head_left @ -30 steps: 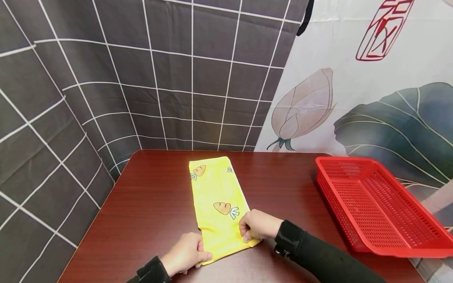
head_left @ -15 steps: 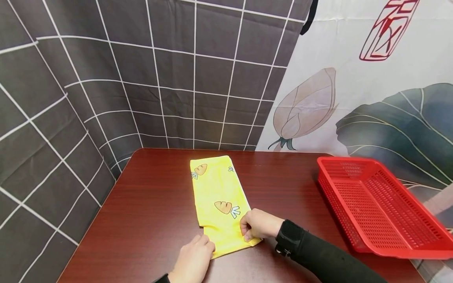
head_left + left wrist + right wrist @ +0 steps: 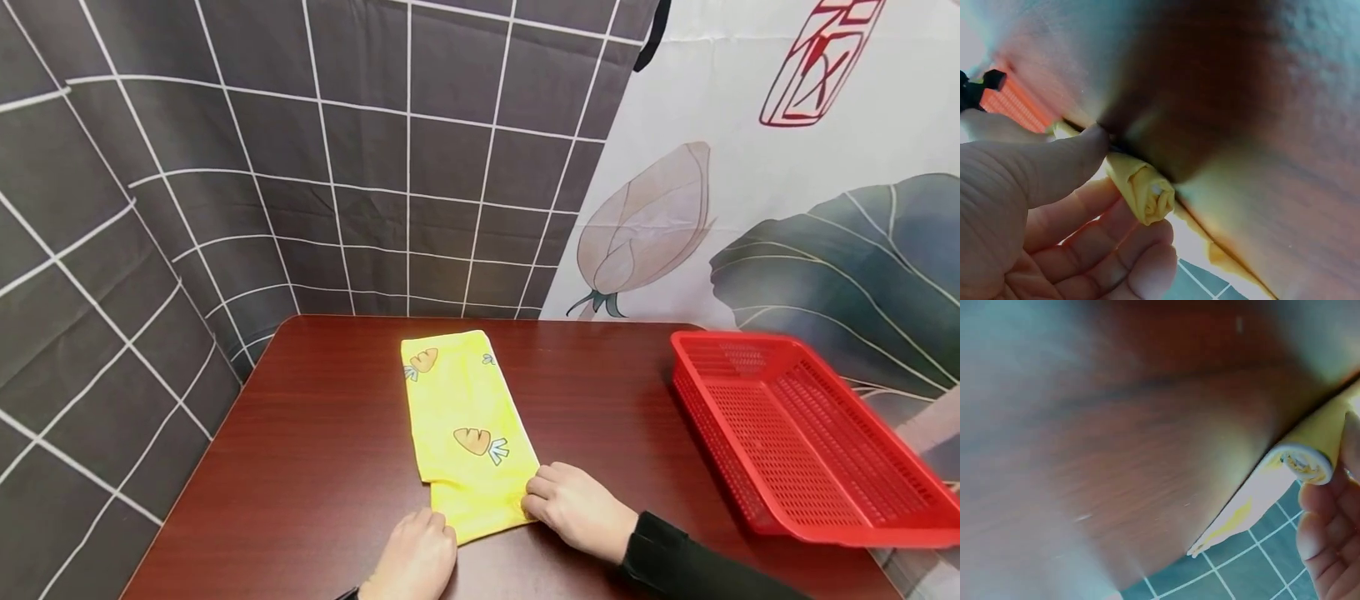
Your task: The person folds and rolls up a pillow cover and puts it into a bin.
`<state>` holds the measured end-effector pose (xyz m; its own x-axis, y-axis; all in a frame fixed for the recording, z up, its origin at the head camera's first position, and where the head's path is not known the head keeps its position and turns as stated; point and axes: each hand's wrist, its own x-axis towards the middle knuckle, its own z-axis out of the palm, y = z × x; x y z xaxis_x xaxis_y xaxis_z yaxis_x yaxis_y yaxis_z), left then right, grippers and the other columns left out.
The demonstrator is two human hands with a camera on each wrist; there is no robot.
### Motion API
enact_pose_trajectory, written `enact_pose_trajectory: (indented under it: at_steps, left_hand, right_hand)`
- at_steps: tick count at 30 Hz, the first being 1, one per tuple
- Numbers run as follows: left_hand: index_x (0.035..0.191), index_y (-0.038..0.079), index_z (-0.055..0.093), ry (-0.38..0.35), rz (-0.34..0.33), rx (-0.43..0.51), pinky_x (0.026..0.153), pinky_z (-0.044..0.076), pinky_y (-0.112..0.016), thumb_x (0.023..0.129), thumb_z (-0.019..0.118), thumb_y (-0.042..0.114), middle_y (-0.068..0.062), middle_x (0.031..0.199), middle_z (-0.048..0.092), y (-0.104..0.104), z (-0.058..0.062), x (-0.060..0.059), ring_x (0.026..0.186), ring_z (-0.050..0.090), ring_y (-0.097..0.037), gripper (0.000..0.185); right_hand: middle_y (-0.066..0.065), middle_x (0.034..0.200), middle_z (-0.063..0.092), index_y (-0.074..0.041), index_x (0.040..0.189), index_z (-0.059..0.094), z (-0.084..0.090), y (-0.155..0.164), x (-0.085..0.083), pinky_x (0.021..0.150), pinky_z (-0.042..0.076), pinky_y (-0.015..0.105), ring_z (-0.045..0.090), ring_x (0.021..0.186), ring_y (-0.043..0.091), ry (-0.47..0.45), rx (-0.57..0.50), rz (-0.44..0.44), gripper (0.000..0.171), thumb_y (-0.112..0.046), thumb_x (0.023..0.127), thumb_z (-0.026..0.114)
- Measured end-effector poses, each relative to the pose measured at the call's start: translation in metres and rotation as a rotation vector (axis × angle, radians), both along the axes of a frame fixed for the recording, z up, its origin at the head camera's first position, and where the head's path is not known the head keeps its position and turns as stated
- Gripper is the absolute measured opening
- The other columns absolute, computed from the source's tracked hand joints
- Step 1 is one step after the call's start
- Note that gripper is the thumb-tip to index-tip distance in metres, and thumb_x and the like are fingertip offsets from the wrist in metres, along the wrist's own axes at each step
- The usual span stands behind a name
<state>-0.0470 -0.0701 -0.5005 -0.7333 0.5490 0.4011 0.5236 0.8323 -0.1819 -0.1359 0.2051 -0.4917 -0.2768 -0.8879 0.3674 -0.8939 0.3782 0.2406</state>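
A yellow cloth [image 3: 461,417] printed with carrots lies as a long folded strip on the dark red-brown table [image 3: 322,433]. Its near end is wound into a small roll [image 3: 1147,190]. My left hand [image 3: 423,533] grips the roll's left end, with the thumb [image 3: 1054,169] above and the curled fingers beneath. My right hand [image 3: 551,492] lies over the roll's right end, its fingers [image 3: 1329,531] curled against the roll [image 3: 1300,462]. Both hands hide most of the roll in the head view.
A red perforated plastic basket [image 3: 705,433] stands on the right side of the table. A dark grid-pattern curtain [image 3: 225,167] and a flower-print cloth [image 3: 750,167] hang behind. The table's left edge runs diagonally near my left hand.
The left hand moved right onto the cloth's near corner. The right hand slid toward me and flattened over the near end, which is now rolled under both hands.
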Motion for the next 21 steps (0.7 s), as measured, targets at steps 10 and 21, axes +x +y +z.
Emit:
enact_pose_trajectory:
  at_steps: [10, 21]
  left_hand:
    - [0.073, 0.011, 0.065, -0.004, -0.025, -0.054, 0.07, 0.049, -0.03, 0.079, 0.069, 0.014, 0.0, 0.073, 0.061, -0.004, -0.001, -0.002, 0.074, 0.056, -0.017, 0.008]
    - [0.079, 0.013, 0.066, 0.087, -0.138, -0.077, 0.068, 0.044, -0.029, 0.083, 0.073, 0.019, 0.003, 0.076, 0.056, -0.016, -0.004, -0.009, 0.073, 0.052, -0.016, 0.01]
  right_hand:
    - [-0.007, 0.084, 0.062, -0.016, 0.096, 0.071, -0.008, 0.005, 0.021, 0.074, 0.048, 0.025, 0.054, 0.078, 0.011, 0.029, 0.027, -0.068, 0.019, -0.024, 0.086, 0.085]
    - [-0.007, 0.073, 0.057, -0.017, 0.088, 0.066, -0.005, -0.005, 0.046, 0.064, 0.041, 0.023, 0.049, 0.069, 0.011, 0.033, 0.054, -0.204, 0.014, -0.022, 0.089, 0.079]
